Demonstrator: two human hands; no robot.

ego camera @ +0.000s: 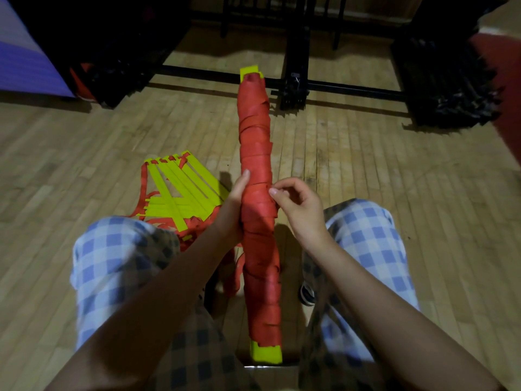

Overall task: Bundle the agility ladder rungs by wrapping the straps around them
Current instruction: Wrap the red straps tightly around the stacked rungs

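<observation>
- I am seated, looking down past my knees in blue checked trousers (112, 266) at a wooden floor (366, 170).
- Between my knees I hold a long bundle of yellow ladder rungs (258, 210), pointing away from me. Red strap (255, 131) covers nearly all its length; only the yellow rung ends show, one at the far tip, one near my lap.
- My left hand (234, 206) grips the bundle's left side at about its middle, thumb lying up along the wrapping.
- My right hand (296, 201) sits against the right side, fingers curled, thumb and forefinger pinching an edge of strap there.
- This looks to me like the finishing stage: securing the loose strap end.
- To do it well, I would keep the left grip firm so the turns cannot slacken, pull the pinched end taut, and tuck it under a snug neighbouring turn.
- A second, unbundled ladder (180, 190) lies fanned on the floor beside my left knee, red straps tangled about it.
</observation>
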